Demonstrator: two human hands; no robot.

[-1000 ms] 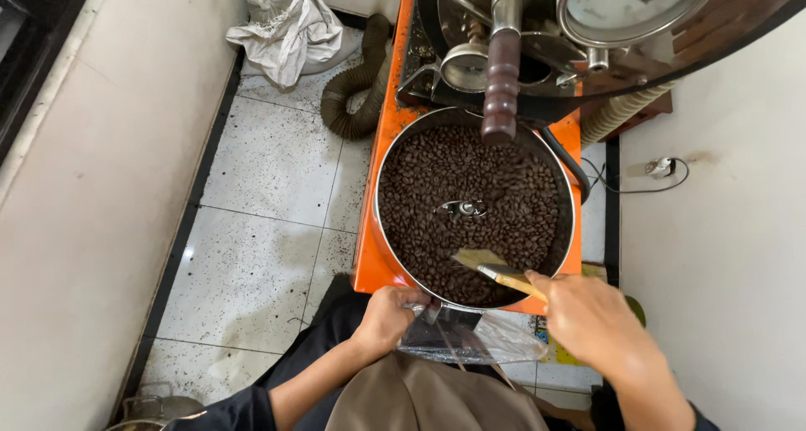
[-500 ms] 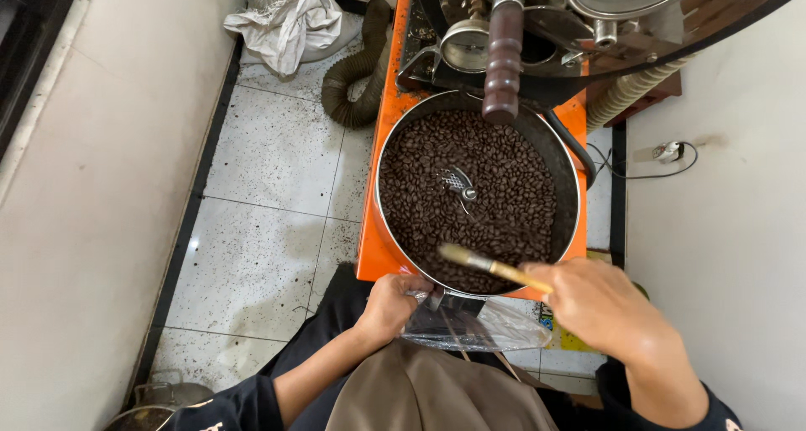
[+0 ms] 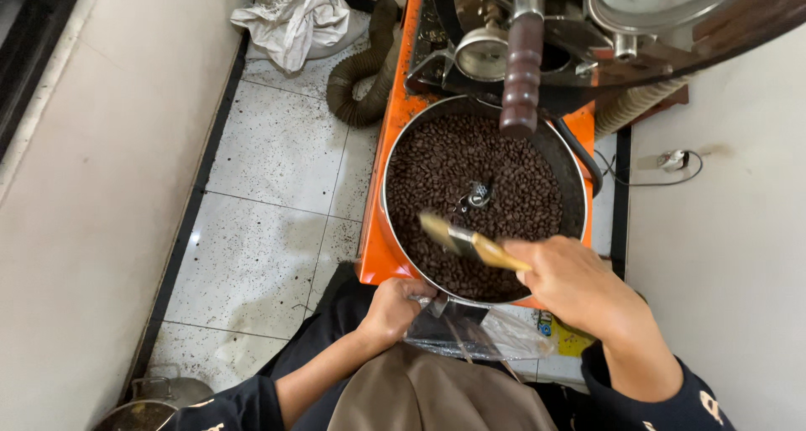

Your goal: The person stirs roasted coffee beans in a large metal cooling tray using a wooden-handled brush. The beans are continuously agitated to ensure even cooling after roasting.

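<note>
Wooden-handled brush (image 3: 466, 243): tilted, bristles over dark beans in round tray (image 3: 388, 179). Clear plastic bag (image 3: 474, 334): crumpled, below tray's near rim.

Bright even daylight, slight motion blur

Motion-blurred brush (image 3: 466, 243); pot (image 3: 155, 402) edge-cropped

Speckled white floor tiles (image 3: 269, 188), pale walls (image 3: 101, 188), crumpled cloth, perhaps a sack (image 3: 294, 15)
</note>
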